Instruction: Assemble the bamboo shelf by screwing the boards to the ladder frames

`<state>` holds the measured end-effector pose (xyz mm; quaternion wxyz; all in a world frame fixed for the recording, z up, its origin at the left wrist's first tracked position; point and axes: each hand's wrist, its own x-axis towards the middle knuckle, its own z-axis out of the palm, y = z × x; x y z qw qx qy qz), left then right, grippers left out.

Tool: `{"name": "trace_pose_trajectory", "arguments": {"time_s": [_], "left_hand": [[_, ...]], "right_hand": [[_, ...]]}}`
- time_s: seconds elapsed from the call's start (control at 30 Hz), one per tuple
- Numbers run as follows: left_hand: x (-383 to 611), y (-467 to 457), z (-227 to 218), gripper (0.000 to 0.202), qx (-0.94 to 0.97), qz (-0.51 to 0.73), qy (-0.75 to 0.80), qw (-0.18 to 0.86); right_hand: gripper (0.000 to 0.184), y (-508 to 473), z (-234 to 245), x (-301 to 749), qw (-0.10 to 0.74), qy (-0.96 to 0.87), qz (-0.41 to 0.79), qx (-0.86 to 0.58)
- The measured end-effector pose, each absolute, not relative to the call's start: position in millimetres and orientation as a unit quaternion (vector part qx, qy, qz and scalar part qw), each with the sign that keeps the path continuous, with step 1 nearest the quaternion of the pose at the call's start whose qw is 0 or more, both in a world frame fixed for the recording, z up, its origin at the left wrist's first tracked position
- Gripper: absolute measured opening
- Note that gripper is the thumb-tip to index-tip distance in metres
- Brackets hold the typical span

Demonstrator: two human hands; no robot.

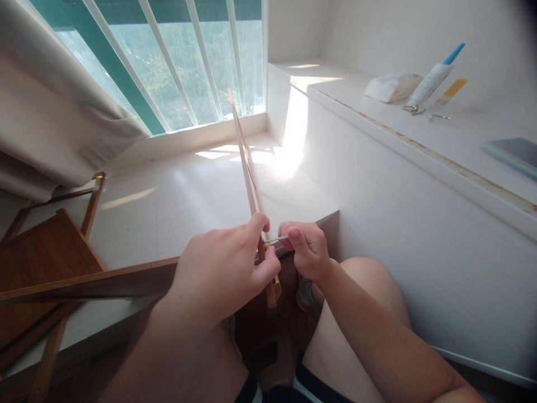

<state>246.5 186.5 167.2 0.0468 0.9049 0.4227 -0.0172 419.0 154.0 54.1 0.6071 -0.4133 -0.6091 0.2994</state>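
My left hand (222, 263) is closed around the near part of a narrow wooden frame (273, 292), with thumb and fingers on either side of it. The frame is seen edge-on and stretches away toward the window. My right hand (308, 249) is closed on a thin metal hex key (277, 239), its thumb on top. The key's far end meets the frame between my left fingertips. Whether it sits in a screw there is too small to tell. My fingers hide part of the frame's edge.
Other wooden parts (79, 240) lie at the left, by the curtain (59, 101). On the right-hand ledge (356, 106) are a white tube (432, 81), a crumpled packet (392, 87), small metal hardware (414, 110), a bent metal piece (440, 117) and a flat dark device (514, 154).
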Motion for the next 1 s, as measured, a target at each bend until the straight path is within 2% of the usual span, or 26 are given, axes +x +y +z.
{"name": "trace_pose_trajectory", "arguments": {"time_s": [0.1, 0.53, 0.67, 0.83, 1.0], "left_hand": [[246.5, 187.0, 166.5, 0.019, 0.905, -0.018, 0.422, 0.044], [247.9, 187.9, 165.8, 0.022, 0.905, -0.016, 0.423, 0.041], [247.7, 186.7, 166.1, 0.023, 0.904, -0.015, 0.425, 0.040], [248.8, 186.3, 167.5, 0.023, 0.903, -0.020, 0.427, 0.043], [249.0, 186.0, 169.2, 0.023, 0.903, -0.023, 0.426, 0.046]], "right_hand": [[0.049, 153.0, 59.0, 418.7, 0.595, -0.586, 0.340, -0.433], [0.057, 141.0, 76.7, 402.1, 0.618, -0.476, 0.387, -0.491], [0.059, 139.6, 87.5, 400.2, 0.604, -0.400, 0.480, -0.494], [0.057, 141.7, 103.0, 405.4, 0.529, -0.284, 0.657, -0.457], [0.057, 144.3, 108.8, 416.2, 0.506, -0.319, 0.657, -0.458]]}}
